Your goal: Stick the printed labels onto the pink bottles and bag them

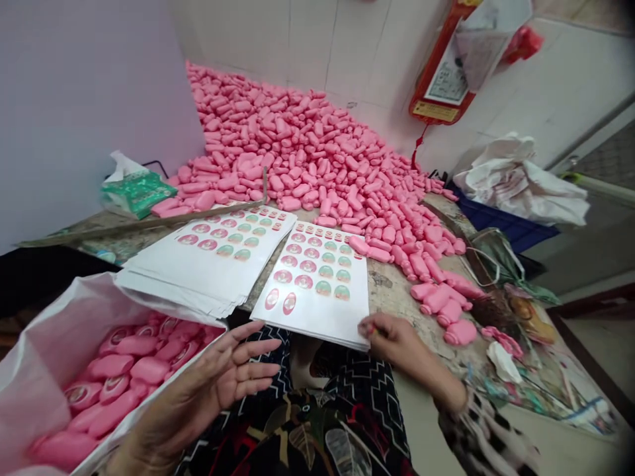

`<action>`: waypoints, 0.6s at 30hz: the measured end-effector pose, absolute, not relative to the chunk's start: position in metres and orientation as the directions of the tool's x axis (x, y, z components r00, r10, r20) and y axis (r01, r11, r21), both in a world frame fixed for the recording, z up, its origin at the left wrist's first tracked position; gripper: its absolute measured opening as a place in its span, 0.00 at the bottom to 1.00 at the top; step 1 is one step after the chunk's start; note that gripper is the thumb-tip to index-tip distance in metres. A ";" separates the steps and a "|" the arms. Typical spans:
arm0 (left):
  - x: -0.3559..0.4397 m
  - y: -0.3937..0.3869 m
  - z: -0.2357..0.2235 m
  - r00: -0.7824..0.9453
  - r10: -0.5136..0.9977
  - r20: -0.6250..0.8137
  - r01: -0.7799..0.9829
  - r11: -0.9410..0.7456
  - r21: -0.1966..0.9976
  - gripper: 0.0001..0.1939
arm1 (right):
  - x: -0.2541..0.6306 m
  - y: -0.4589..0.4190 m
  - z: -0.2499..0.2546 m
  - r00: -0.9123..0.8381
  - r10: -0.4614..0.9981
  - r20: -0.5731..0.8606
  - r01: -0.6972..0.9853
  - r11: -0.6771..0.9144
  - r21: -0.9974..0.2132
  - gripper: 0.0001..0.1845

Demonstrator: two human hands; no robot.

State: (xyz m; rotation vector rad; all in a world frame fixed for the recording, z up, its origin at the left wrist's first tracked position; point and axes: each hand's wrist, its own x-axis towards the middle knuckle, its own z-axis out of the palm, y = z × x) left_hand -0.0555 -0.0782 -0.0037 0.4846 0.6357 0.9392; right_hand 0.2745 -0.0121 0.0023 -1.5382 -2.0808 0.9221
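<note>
My left hand (233, 370) is held palm up with its fingers spread and nothing in it, just in front of the near edge of a sticker sheet. That sticker sheet (337, 317) lies on top of a stack and bears rows of pink and green oval stickers. At its near right corner is my right hand (397, 340), fingers drawn together; what they hold, if anything, is too small to make out. A second stack of sticker sheets (198, 268) lies fanned to the left. Below it, a white sack (59, 317) holds pink bottles (149, 370), some with labels.
A large heap of pink bottles (297, 145) covers the table back to the wall. A wooden strip (149, 223) crosses behind the left stack. A green tissue pack (136, 192) stands at left. On the right are a blue crate (510, 221), plastic bags and scraps.
</note>
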 end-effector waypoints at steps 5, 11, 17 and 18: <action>-0.020 -0.054 0.004 0.545 0.795 -0.266 -0.468 0.551 0.690 0.24 | 0.294 0.083 0.010 -0.095 0.989 0.111 0.964 0.119 -0.239 0.14; -0.013 -0.054 0.003 0.557 0.767 -0.318 -0.415 0.589 0.693 0.20 | 0.273 0.140 0.001 -0.085 0.989 0.118 0.995 0.091 -0.045 0.23; -0.026 -0.055 0.001 0.503 0.776 -0.381 -0.417 0.604 0.679 0.20 | 0.262 0.156 -0.009 -0.139 0.989 0.041 0.988 0.136 0.078 0.24; -0.027 -0.054 0.001 0.494 0.779 -0.387 -0.418 0.603 0.679 0.20 | 0.262 0.157 -0.009 -0.150 0.988 0.030 0.985 0.147 0.093 0.24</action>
